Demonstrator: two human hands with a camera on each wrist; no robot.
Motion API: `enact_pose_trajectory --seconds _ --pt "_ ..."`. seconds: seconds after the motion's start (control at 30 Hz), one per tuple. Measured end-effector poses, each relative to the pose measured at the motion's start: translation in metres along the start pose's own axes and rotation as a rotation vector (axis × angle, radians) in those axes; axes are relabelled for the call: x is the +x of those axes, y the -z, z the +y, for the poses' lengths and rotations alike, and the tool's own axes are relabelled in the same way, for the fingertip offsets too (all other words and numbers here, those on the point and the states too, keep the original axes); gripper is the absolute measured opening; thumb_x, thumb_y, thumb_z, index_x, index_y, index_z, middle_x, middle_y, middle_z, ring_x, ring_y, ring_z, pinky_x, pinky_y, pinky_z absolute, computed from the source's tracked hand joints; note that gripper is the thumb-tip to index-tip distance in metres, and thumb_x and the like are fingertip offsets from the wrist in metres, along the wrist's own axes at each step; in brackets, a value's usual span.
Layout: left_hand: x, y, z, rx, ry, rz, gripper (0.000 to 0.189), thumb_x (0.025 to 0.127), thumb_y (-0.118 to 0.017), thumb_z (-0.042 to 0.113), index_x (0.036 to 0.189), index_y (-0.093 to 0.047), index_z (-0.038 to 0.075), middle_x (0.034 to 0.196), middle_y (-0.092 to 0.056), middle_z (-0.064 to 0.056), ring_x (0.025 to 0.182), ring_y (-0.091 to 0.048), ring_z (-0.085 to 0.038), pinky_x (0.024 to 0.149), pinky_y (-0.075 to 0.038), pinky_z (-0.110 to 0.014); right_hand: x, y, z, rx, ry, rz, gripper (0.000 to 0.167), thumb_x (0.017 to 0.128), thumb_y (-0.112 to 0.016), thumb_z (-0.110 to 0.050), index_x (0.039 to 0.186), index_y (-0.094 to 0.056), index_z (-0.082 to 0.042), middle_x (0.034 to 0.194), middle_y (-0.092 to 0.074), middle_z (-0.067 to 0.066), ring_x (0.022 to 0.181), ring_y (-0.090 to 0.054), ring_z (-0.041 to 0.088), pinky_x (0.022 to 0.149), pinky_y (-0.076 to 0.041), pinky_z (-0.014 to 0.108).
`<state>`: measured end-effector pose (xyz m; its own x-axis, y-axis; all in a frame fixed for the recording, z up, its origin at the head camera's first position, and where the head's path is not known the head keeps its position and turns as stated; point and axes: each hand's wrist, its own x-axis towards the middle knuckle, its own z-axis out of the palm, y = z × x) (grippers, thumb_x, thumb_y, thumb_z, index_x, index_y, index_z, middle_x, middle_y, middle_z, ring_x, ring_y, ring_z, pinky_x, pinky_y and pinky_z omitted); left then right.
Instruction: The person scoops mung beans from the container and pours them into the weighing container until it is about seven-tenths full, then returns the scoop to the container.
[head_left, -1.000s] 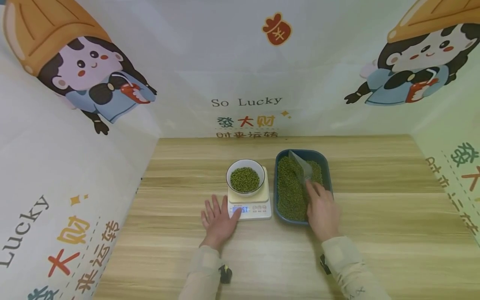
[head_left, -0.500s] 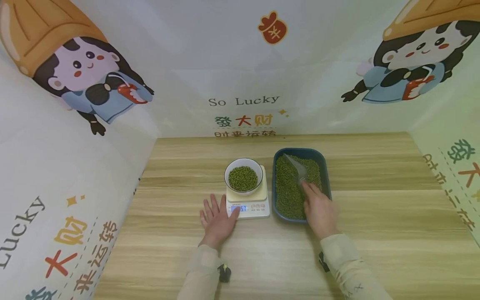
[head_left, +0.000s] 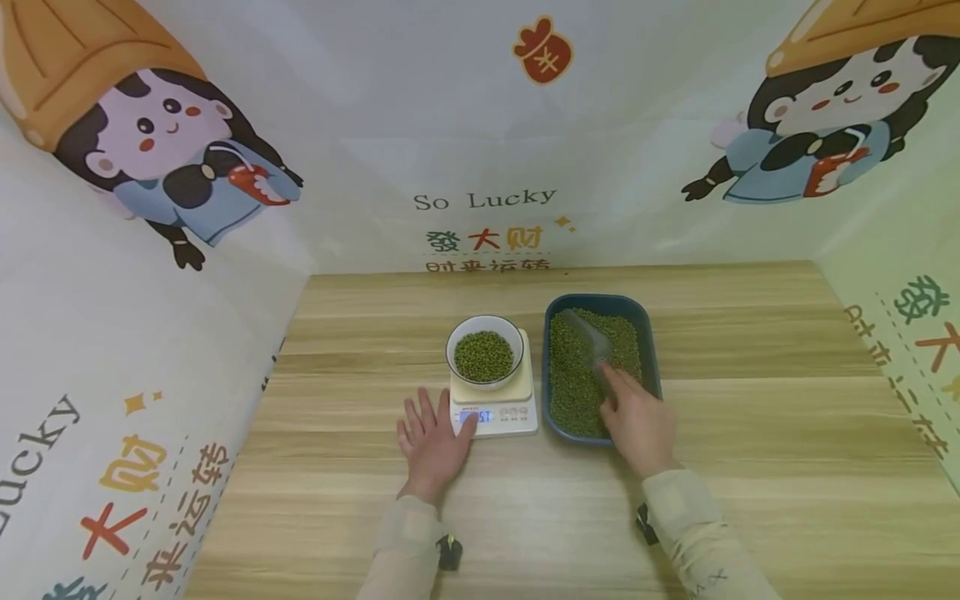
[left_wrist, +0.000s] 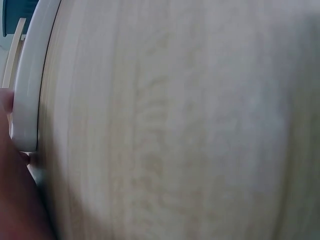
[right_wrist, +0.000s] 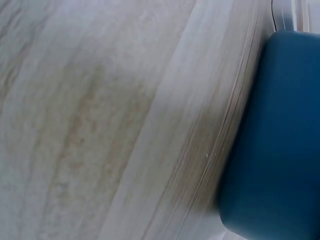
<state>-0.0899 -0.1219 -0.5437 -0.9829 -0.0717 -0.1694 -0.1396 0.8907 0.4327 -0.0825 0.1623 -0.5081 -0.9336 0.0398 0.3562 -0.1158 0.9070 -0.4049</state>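
Beyond the left hand [head_left: 433, 450] we see a white, dark-rimmed bowl [head_left: 485, 324], green beans [head_left: 483, 357] and a cream-and-white scale [head_left: 491, 395] with a blue-lit display [head_left: 483, 416]. By the right hand [head_left: 640, 427] we find a dark blue tub [right_wrist: 275, 135] and grey scoop [head_left: 597, 342]. Beneath both, the bench [head_left: 337, 367] is streaked tan; past them, a white backdrop [head_left: 375, 167] carries orange-capped cartoon figures [head_left: 176, 142].

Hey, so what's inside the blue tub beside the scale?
Mung beans, with a grey scoop in or just above them, gripped by the right hand. The beans hide the floor of the blue tub; the hand hides its near right corner.
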Motion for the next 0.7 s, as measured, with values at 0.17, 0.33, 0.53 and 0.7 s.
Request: enact_pose_trajectory --seconds 0.17,0.33,0.53,0.7 --pt "-0.0003 0.0003 -0.0001 0.0 -0.006 0.013 0.072 0.088 -0.025 0.062 0.144 -0.017 0.017 0.148 0.008 -0.012 0.131 0.016 -0.034 0.1 0.009 -0.055 0.0004 0.0007 -0.0023 0.007 -0.015 -0.019 0.049 0.075 -0.059 -0.012 0.124 -0.053 -0.011 0.101 -0.064 0.01 0.049 -0.051 0.013 0.037 -0.033 0.023" --pt "-0.0014 0.0013 0.0008 0.005 -0.005 0.016 0.072 0.088 -0.026 0.061 0.144 -0.017 0.017 0.148 0.007 -0.013 0.132 0.015 -0.034 0.101 0.009 -0.055 -0.0001 -0.0003 -0.0027 -0.01 -0.035 -0.038 0.05 0.077 -0.058 -0.014 0.125 -0.051 -0.009 0.091 -0.065 0.01 0.042 -0.041 0.009 0.035 -0.031 0.023" --pt "-0.0036 0.0013 0.001 0.008 -0.001 0.025 0.072 0.087 -0.028 0.061 0.143 -0.019 0.017 0.148 0.005 -0.013 0.132 0.014 -0.034 0.101 0.008 -0.054 0.0006 -0.0008 -0.0034 -0.026 -0.048 -0.038 0.049 0.076 -0.059 -0.012 0.124 -0.052 -0.009 0.087 -0.064 0.011 0.047 -0.048 0.014 0.036 -0.033 0.026" --pt "-0.0026 0.0007 0.0016 0.018 -0.002 0.032 0.072 0.087 -0.027 0.062 0.144 -0.018 0.017 0.149 0.005 -0.013 0.132 0.014 -0.033 0.101 0.008 -0.054 0.0019 0.0005 -0.0043 -0.038 -0.048 -0.029 0.048 0.075 -0.061 -0.01 0.122 -0.053 -0.008 0.082 -0.064 0.011 0.048 -0.049 0.016 0.037 -0.035 0.028"
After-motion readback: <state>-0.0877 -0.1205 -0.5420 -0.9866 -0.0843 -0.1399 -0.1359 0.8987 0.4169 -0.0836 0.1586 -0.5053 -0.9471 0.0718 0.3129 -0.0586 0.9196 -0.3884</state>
